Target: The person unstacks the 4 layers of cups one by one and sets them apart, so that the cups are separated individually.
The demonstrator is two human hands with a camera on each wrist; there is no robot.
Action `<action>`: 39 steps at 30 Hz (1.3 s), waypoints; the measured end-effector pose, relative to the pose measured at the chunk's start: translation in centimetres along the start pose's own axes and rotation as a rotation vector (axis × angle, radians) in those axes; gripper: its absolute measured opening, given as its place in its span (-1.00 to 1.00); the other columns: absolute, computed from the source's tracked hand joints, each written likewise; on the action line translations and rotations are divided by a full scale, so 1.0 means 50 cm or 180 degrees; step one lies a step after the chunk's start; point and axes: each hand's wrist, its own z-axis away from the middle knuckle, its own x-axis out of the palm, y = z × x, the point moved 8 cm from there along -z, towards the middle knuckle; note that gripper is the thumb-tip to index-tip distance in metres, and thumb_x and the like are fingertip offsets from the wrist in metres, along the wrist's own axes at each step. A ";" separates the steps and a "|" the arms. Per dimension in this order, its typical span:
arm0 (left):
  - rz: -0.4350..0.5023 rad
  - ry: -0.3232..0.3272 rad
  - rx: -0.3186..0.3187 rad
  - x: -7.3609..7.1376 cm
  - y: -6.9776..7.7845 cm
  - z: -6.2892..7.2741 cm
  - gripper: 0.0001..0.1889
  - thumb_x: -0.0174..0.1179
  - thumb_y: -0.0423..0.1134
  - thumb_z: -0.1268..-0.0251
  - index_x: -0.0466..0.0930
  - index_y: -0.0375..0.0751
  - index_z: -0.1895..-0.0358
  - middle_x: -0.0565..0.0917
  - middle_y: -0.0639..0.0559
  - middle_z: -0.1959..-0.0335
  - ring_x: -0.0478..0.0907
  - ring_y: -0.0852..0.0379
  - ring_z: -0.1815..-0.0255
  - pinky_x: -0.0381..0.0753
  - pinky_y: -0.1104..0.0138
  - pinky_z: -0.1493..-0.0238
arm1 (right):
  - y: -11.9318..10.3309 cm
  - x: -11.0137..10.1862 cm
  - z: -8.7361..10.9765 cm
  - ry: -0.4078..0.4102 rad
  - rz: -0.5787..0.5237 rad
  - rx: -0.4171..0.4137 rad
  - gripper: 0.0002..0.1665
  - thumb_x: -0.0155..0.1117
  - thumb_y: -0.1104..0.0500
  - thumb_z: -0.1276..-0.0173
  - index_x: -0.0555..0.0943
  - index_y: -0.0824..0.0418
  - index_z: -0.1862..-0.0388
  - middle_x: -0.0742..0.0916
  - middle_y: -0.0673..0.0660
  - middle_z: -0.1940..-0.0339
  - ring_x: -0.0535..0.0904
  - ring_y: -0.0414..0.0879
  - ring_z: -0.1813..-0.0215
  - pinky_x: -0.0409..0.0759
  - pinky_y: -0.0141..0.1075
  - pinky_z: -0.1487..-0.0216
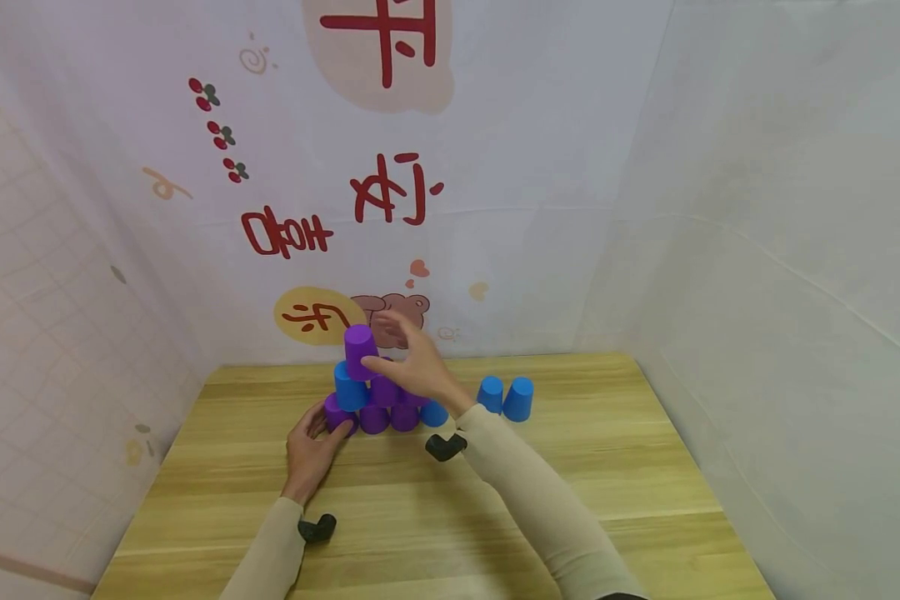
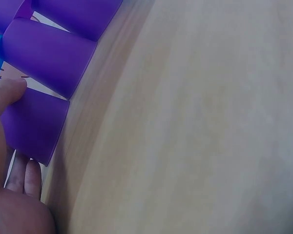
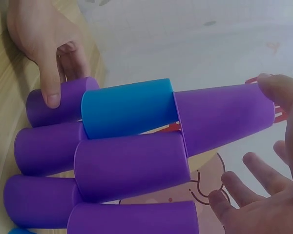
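Upside-down cups stand stacked in a pyramid on the wooden table. My left hand (image 1: 309, 450) holds the purple cup (image 1: 337, 414) at the left end of the bottom row, thumb on the near side and fingers round the far side. Above it is a blue cup (image 3: 129, 107), beside a purple cup (image 3: 132, 165) in the same row. The top purple cup (image 3: 224, 117) bridges these two. My right hand (image 1: 422, 367) has its thumb against the top cup near its upper end, its other fingers spread apart from it. A blue cup (image 1: 434, 414) ends the bottom row at the right.
Two more blue cups (image 1: 519, 401) stand upside down to the right of the pyramid, partly behind the right forearm. A printed white cloth (image 1: 540, 275) hangs behind the table (image 1: 570, 500) and along its sides.
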 end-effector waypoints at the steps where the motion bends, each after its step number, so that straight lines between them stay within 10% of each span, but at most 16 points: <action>1: -0.0001 0.0003 0.0002 0.000 0.000 0.000 -0.27 0.62 -0.21 -0.43 0.56 -0.15 -0.61 0.70 -0.21 -0.53 0.59 0.52 -0.27 0.58 0.75 -0.34 | -0.002 0.002 -0.001 -0.0011 -0.0021 -0.0009 -0.05 0.59 -0.04 -0.54 0.35 -0.05 -0.77 0.60 0.13 -0.69 0.50 0.19 -0.73 0.56 0.19 -0.74; 15: -0.0003 0.0009 0.0010 -0.002 -0.008 0.003 -0.27 0.61 -0.18 -0.45 0.55 -0.15 -0.61 0.69 -0.22 -0.54 0.54 0.65 -0.23 0.56 0.77 -0.34 | -0.012 0.026 -0.017 -0.0045 -0.0069 0.0059 -0.16 0.57 0.02 -0.57 0.45 0.04 -0.72 0.70 0.20 -0.56 0.67 0.24 -0.57 0.76 0.09 -0.57; 39: 0.0066 -0.0054 0.0065 -0.002 0.008 0.001 -0.28 0.63 -0.13 -0.42 0.59 -0.08 -0.60 0.71 -0.17 -0.53 0.68 0.03 -0.46 0.60 0.73 -0.33 | -0.017 0.035 -0.026 0.0036 0.0018 0.0046 -0.28 0.53 0.11 -0.61 0.50 0.14 -0.65 0.74 0.21 -0.48 0.75 0.17 -0.47 0.77 -0.04 -0.56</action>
